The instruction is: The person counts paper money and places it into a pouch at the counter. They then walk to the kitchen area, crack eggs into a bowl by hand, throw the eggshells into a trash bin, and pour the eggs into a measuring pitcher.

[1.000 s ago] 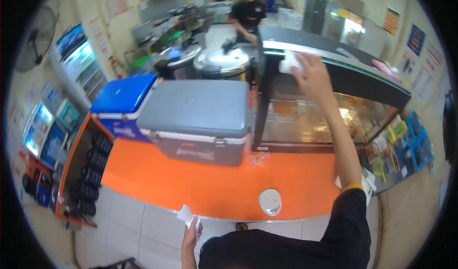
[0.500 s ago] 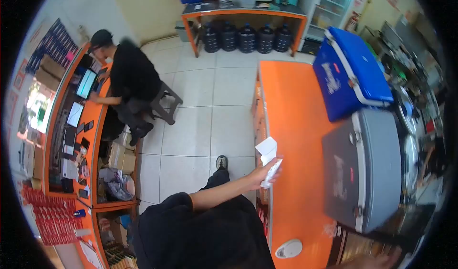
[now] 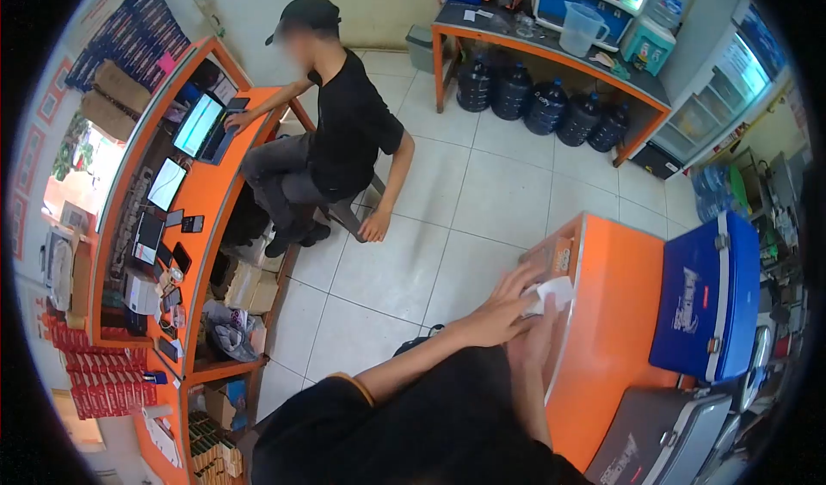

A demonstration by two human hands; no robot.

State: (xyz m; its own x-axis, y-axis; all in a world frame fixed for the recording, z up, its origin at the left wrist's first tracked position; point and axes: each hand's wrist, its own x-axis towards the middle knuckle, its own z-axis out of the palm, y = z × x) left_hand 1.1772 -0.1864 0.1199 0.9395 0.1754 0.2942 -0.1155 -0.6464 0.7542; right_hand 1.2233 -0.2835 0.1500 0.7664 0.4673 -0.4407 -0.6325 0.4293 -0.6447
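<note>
A folded piece of white paper (image 3: 553, 293) is between my two hands, beside the edge of the orange counter (image 3: 615, 304). My left hand (image 3: 503, 311) reaches in from the left with its fingers closed on the paper. Coming up from below, my right hand (image 3: 535, 337) meets it and grips the paper too. Motion blurs the fingers, and part of the paper is hidden behind them.
A seated person (image 3: 344, 132) works at a laptop (image 3: 202, 128) on the orange desk at left. A blue cooler box (image 3: 710, 300) and a grey one (image 3: 654, 442) stand on the counter. Several water jugs (image 3: 542, 107) sit under the back table.
My right hand has come from the lower right to join my left hand at the paper. The view has swung right, and the seated person has lowered one arm.
</note>
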